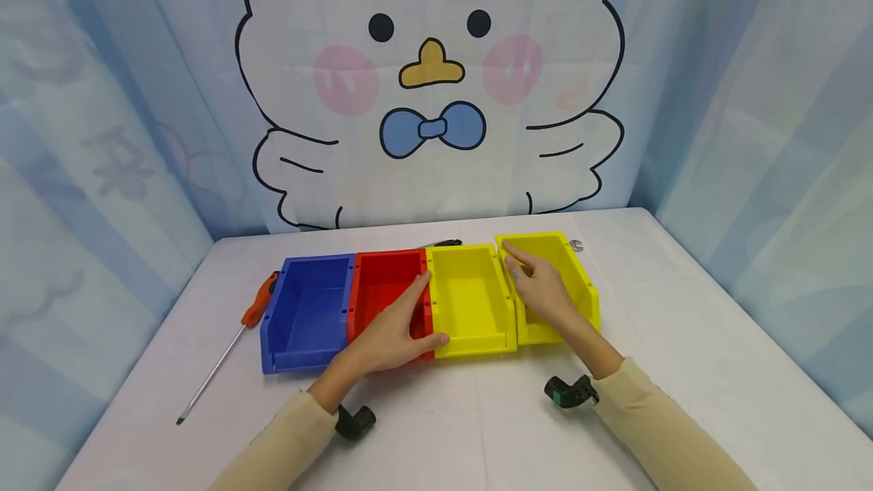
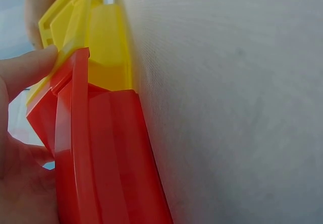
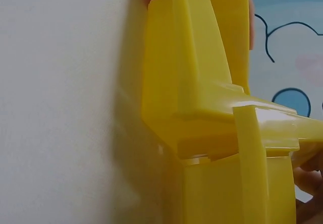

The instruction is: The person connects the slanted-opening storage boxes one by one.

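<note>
Four open-front storage bins stand side by side on the table: a blue bin (image 1: 314, 317), a red bin (image 1: 385, 279), a yellow bin (image 1: 470, 294) and another yellow bin (image 1: 580, 279) at the right end. My left hand (image 1: 389, 332) reaches over the red bin, fingers fairly straight along the wall beside the middle yellow bin. Its thumb (image 2: 30, 70) rests on that yellow bin's front corner. My right hand (image 1: 542, 290) holds the right yellow bin at its left wall, with some fingers hidden inside. The right yellow bin sits slightly farther back and at an angle.
A screwdriver with an orange handle (image 1: 259, 301) lies left of the blue bin. Behind the bins, a dark tool handle (image 1: 448, 242) and a wrench's metal end (image 1: 576, 245) show partly. A printed curtain (image 1: 430, 188) hangs at the table's back edge.
</note>
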A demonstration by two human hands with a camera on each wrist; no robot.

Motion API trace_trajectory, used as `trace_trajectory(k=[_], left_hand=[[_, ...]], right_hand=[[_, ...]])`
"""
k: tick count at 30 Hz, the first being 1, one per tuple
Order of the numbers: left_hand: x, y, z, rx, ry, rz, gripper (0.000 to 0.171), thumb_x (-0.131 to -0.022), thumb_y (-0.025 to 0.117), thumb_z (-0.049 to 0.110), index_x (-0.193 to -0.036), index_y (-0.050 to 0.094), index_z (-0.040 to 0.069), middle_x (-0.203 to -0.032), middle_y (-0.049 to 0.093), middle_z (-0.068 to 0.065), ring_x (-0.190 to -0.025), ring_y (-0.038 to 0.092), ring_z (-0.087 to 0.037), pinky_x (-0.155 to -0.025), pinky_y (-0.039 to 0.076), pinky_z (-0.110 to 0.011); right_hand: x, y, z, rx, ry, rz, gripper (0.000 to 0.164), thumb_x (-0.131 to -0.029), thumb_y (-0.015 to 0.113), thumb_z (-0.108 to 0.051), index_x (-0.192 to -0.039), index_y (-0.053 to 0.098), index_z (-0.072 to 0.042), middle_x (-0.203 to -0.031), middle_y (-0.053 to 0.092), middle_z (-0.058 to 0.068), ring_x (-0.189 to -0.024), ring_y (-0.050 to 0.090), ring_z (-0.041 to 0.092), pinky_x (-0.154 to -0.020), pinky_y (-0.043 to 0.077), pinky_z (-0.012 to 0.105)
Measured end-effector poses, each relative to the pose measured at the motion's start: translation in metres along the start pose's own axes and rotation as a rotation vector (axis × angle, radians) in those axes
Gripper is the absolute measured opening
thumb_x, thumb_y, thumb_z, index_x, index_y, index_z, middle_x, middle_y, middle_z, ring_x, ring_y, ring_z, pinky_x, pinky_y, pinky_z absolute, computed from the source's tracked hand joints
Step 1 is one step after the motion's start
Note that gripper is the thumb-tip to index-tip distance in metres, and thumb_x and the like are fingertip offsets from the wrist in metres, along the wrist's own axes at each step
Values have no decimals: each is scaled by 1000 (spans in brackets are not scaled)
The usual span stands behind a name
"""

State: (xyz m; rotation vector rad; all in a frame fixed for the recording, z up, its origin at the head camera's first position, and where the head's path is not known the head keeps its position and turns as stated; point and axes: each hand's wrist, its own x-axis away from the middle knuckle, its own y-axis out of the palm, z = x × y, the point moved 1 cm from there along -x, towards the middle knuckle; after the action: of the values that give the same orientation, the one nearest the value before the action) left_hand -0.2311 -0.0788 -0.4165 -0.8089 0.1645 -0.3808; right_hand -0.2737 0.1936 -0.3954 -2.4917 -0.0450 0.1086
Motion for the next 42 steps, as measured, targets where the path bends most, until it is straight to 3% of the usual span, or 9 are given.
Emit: trace_trajectory(k=[7,11,16,22,25,30,33,37,42], left_hand=[[0,1,-2,-4,-1,-4,107,-91,78,45,-172,11,28,-179,22,-6,-164,28,-32,-125,38,-64],[0,0,-2,0,1,-4,107,-91,78,44,-172,11,29,-179,21,-6,-165,27,-32,-126,37,-64],[0,0,-2,1,6,0,107,-91,79,43,-172,11,28,-179,21,-6,-165,28,-32,-125,38,-64],[0,0,-1,-9,8,-17,108,-91,78,45,-172,9,29,-180,18,-5,-166,25,-31,-128,35,-62],[0,-1,0,-8,8,-20,107,-92,78,44,-172,9,28,-180,17,-5,-166,25,-31,-129,34,-61],[1,-1,1,-14,3,-32,108,-92,77,45,-172,7,28,-180,17,-5,-165,26,-31,-128,35,-62],[0,-2,2,-11,10,-29,108,-92,78,45,-172,7,28,-180,17,-5,-165,26,-31,-128,35,-62],[0,-2,1,-13,12,-22,108,-92,78,45,-172,7,28,-180,17,-4,-166,26,-31,-128,35,-61],[0,-2,-1,-16,3,-27,108,-92,78,45,-172,7,29,-180,17,-4,-165,26,-31,-128,36,-62]], right_hand=[[1,0,-3,16,1,1,49,-116,43,-30,-164,39,-23,-169,42,13,-145,55,38,-102,54,44],[0,0,-4,8,10,-4,50,-116,43,-30,-165,38,-24,-170,41,13,-148,52,38,-107,54,46],[0,-1,-2,10,13,-15,50,-115,43,-33,-165,38,-27,-171,40,12,-148,52,37,-97,51,36],[0,-3,-3,10,9,-22,50,-116,43,-33,-165,38,-25,-169,43,15,-95,59,30,-66,45,23],[0,-1,-3,18,-2,-26,50,-115,43,-32,-165,39,-23,-168,44,17,-85,55,29,-65,46,25],[1,4,4,32,26,-53,51,-116,43,-33,-165,37,-23,-171,39,15,-133,61,35,-102,58,41],[2,6,6,19,54,-45,51,-115,43,-35,-166,36,-27,-172,37,14,-141,57,35,-106,57,43],[1,8,6,26,49,-32,51,-115,43,-35,-165,37,-28,-172,37,14,-133,59,33,-97,55,37],[1,9,5,35,49,-33,51,-116,42,-33,-166,36,-26,-172,36,13,-146,54,35,-109,55,44]])
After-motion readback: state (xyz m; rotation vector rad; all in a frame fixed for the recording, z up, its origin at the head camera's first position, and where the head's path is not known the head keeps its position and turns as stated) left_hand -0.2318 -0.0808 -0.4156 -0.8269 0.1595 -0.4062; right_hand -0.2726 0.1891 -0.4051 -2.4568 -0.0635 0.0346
